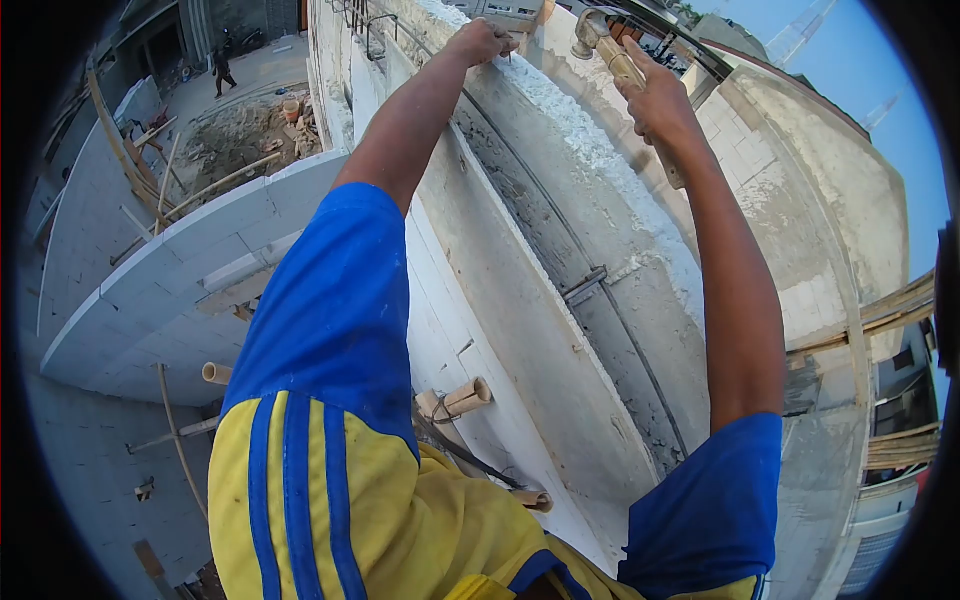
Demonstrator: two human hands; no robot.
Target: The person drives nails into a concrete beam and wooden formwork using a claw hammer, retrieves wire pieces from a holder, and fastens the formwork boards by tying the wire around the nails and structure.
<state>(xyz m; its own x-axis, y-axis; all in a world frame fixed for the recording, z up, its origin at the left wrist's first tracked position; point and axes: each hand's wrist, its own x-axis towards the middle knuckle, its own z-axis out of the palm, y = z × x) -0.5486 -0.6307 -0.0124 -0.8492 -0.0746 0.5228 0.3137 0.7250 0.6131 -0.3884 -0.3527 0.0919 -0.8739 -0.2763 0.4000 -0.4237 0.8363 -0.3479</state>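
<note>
My right hand [660, 100] is wrapped around the wooden handle of a hammer [612, 58], raised above the far side of the wall top. The hammer's metal head points up and to the left, apart from my other hand. At the rough whitish edge of the concrete [590, 150], my left hand [482, 42] is closed with its fingers pinched together. Whatever lies between those fingertips is too small to make out. A wooden formwork board [540, 290] runs along the near side of the wall top, and a steel rebar [560, 225] lies in the gap beside it.
Bamboo poles [465, 397] stick out of the white block wall below me. Bent rebar ends [375, 35] rise at the far end. Down to the left are curved-looking block walls [190, 270], a dirt heap [235, 140] and a distant person [221, 70]. Another rendered wall [820, 170] stands right.
</note>
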